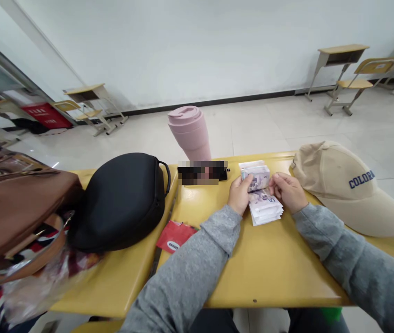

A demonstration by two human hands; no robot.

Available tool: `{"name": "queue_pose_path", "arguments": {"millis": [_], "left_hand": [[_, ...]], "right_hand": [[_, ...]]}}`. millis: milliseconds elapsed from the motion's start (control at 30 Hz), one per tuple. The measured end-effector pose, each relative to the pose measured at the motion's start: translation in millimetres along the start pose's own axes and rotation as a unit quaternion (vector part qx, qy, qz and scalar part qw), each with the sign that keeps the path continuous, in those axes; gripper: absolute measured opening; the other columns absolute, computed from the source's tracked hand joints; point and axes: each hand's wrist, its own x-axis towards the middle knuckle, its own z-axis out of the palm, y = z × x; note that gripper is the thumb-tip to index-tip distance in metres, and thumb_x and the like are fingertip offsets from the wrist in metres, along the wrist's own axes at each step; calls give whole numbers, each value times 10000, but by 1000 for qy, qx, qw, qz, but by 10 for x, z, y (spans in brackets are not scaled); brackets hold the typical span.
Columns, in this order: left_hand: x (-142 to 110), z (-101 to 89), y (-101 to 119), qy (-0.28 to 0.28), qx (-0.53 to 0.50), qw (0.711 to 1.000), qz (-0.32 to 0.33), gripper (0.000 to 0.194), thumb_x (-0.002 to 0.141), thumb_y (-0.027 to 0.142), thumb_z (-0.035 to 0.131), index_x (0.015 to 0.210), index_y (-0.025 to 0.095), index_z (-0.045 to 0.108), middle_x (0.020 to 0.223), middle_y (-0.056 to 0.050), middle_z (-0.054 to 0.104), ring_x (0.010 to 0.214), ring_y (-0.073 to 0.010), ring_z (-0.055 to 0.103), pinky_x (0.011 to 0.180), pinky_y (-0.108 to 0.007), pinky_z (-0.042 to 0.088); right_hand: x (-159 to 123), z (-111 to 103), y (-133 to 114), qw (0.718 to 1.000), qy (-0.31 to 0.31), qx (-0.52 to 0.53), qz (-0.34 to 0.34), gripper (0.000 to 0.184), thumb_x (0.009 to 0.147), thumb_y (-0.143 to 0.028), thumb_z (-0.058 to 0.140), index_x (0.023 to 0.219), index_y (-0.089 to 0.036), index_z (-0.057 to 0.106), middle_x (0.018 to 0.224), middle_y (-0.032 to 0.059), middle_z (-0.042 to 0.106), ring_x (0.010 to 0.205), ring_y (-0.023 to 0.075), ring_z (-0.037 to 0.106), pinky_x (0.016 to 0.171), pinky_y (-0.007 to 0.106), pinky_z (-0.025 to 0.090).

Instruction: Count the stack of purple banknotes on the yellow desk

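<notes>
A stack of purple banknotes [263,203] lies on the yellow desk [273,268] in front of me. My left hand [239,194] grips the stack's left side, thumb pressed on the folded-up upper notes. My right hand [287,190] pinches the right edge of the same notes with curled fingers. Both forearms wear grey sleeves and rest on the desk.
A pink lidded tumbler [190,134] stands behind the notes, with a dark blurred object [202,172] at its base. A beige cap [347,187] lies to the right. A black case [120,201], a red packet [176,236] and a brown bag [16,212] sit to the left.
</notes>
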Motion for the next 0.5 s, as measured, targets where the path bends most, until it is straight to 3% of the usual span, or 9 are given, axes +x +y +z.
{"name": "queue_pose_path", "arguments": {"millis": [267, 367, 500], "left_hand": [[-12, -22, -23, -10, 40, 998, -45, 407, 598, 421, 734, 878, 148, 621, 781, -52, 690, 690, -201, 652, 620, -326, 511], [4, -28, -56, -24, 61, 997, -37, 395, 585, 400, 745, 859, 144, 622, 764, -47, 686, 698, -194, 647, 639, -317, 503], [27, -10, -82, -41, 68, 997, 6, 339, 568, 345, 755, 805, 133, 639, 738, -41, 684, 707, -175, 633, 706, -314, 496]], "right_hand": [[61, 25, 18, 996, 57, -57, -45, 482, 818, -565, 459, 505, -200, 419, 424, -35, 355, 421, 93, 299, 444, 270, 230], [86, 15, 49, 994, 82, -67, -21, 500, 798, -615, 441, 505, -211, 412, 424, -27, 352, 417, 103, 299, 439, 285, 226], [113, -4, 124, 992, 86, -89, -40, 510, 803, -654, 375, 548, -215, 430, 469, -16, 385, 458, 122, 354, 472, 289, 286]]}}
